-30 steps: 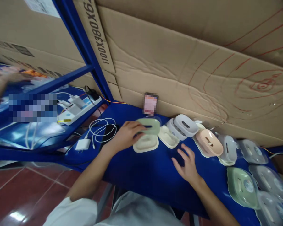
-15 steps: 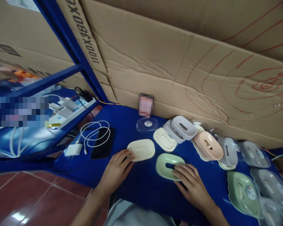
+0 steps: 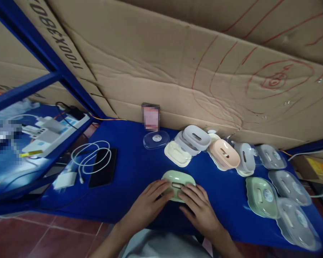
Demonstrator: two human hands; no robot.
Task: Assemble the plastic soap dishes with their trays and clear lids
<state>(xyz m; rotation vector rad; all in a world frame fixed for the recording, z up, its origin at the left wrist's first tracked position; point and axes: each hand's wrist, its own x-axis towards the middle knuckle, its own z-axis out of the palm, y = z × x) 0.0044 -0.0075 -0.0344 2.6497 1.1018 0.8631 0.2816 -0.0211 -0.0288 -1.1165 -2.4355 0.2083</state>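
Observation:
A green oval plastic dish (image 3: 179,174) with a slot in its middle lies in front of me on the blue table. My left hand (image 3: 152,200) grips its left end, fingertips near the slot. On its right end, my right hand (image 3: 199,206) holds it with the fingers bent over the top. The slot shows a lighter tone inside; I cannot tell whether the cream oval plate is beneath. Behind the dish are a cream base (image 3: 177,157), stacked grey slotted dishes (image 3: 196,138) and a clear lid (image 3: 156,140) with a round sticker.
A peach dish (image 3: 224,154) and a grey dish (image 3: 246,157) stand to the right. Several lidded boxes, including a green one (image 3: 261,199), sit farther right. At left lie a black phone (image 3: 103,166), a white charger (image 3: 65,180) and its coiled cable. Cardboard (image 3: 140,64) walls the back.
My left hand has moved right from the cream oval plate to the green dish. The cream plate no longer shows separately. Both hands now hold the green dish, and the view has shifted right.

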